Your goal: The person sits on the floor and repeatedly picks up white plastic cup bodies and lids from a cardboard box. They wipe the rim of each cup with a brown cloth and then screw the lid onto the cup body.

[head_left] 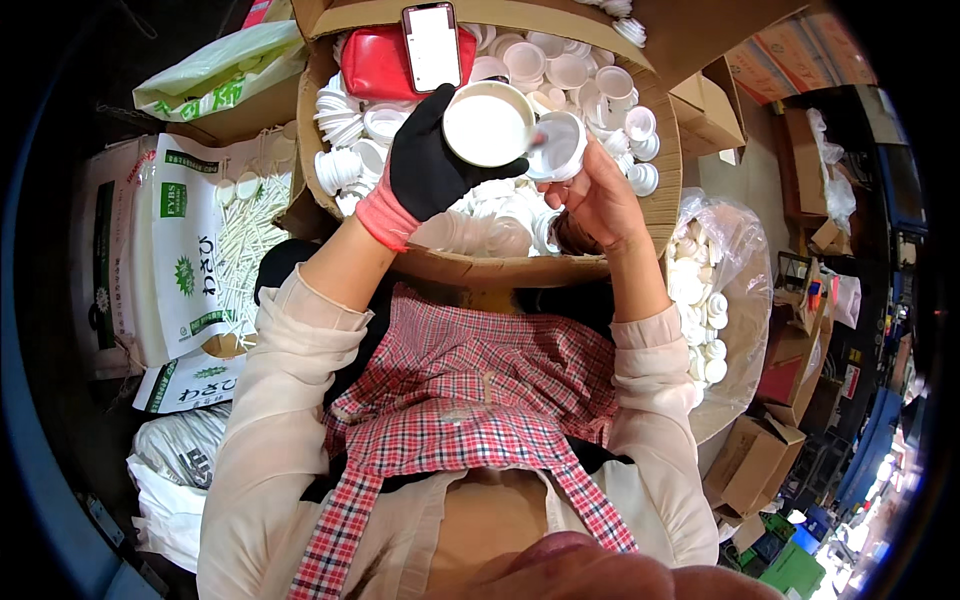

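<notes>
My left hand [424,160], in a black glove with a pink cuff, grips a round white plastic cap [488,124] by its edge, its wide face turned up. In my right hand [607,200], which is bare, a smaller translucent white plastic cup [558,150] is pinched between thumb and fingers. The cup's rim is close beside the cap; whether they touch I cannot tell. A small blurred reddish spot shows between them. Both hands are over a cardboard box [520,268] heaped with white plastic lids [524,62].
A red pouch [372,68] and a lit phone [431,50] lie on the heap's far left. To the left, a printed white sack [186,250] stands beside thin white sticks [254,240]. At right, a clear plastic bag [735,260] holds white caps [692,270]; cardboard boxes [755,465] stand beyond.
</notes>
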Demonstrator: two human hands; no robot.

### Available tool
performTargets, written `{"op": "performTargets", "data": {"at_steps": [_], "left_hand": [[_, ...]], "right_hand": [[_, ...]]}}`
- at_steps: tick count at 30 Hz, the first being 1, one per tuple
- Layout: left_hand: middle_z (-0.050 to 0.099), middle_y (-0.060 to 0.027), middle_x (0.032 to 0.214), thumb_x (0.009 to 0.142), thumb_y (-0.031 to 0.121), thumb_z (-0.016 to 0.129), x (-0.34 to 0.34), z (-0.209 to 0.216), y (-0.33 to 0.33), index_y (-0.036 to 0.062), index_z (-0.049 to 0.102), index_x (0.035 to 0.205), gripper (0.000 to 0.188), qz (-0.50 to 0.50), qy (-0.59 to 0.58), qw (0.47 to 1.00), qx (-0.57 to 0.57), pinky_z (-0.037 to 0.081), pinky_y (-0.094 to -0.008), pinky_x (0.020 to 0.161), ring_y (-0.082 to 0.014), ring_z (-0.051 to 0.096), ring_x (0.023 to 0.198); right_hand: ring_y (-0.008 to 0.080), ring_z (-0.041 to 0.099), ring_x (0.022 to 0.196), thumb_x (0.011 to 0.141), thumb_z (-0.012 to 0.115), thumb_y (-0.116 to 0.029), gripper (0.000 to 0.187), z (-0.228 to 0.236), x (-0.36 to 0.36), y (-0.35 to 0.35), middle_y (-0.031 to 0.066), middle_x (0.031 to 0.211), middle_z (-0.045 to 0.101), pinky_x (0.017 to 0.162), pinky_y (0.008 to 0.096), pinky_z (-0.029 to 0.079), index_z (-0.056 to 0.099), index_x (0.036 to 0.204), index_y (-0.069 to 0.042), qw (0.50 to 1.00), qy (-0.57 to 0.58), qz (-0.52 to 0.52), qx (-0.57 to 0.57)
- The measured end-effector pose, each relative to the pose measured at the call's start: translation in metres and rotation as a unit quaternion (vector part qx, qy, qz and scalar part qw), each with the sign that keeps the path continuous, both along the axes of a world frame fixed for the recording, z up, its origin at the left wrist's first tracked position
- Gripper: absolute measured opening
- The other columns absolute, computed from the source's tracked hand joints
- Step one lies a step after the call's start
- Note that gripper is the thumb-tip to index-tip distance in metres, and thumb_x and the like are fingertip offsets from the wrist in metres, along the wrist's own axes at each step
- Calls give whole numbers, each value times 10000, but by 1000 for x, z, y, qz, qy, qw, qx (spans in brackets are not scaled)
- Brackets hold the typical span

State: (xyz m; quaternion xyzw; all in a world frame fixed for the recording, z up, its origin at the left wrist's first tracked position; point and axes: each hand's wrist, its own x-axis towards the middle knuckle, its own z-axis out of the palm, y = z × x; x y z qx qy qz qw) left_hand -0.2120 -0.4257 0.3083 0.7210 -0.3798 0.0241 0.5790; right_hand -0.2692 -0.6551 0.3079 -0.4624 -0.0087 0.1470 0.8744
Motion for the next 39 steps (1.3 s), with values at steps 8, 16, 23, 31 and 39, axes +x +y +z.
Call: {"op": "performTargets", "data": {"at_steps": [8,16,23,31,39], "left_hand": [[664,-106,1081,708,319,820,2,-3,-7,20,616,1137,561,99,-122,988,10,508,-345,859,-242,649,957],[599,-119,1192,777,172,746,-24,-18,-15,23,524,1256,549,29,-29,999,-20,467,-360,955,-279,590,1081],[563,-138,1277,765,80,740,-28,-6,-9,2,428,1350,667,39,9,996,-78,456,-338,974,-248,569,1147],[568,-170,1261,796,47,668,-37,-15,-13,4,427,1345,601,122,-31,989,-80,460,-344,951,-306,584,1114],[640,-129,1150,755,167,728,-26,-1,-7,35,602,1175,458,134,-208,967,59,430,-394,991,-283,606,1050]], "right_hand": [[274,552,1107,844,644,-20,381,22,-12,-5,143,1262,497,879,386,518,484,1186,-69,965,-182,-179,-53],[400,363,1333,745,669,39,469,34,-13,31,194,1328,477,1092,499,294,552,1189,-58,682,-534,-9,-500],[315,482,1072,677,792,-111,706,35,-31,45,151,1256,484,873,418,449,516,1327,-96,626,-400,-150,-652],[253,560,904,707,778,-42,676,35,-27,63,160,1176,492,734,335,503,508,1326,-79,695,-393,-155,-582],[304,546,1082,645,797,-62,694,47,-28,52,174,1189,521,896,370,458,524,1283,-30,695,-402,-209,-558]]}}
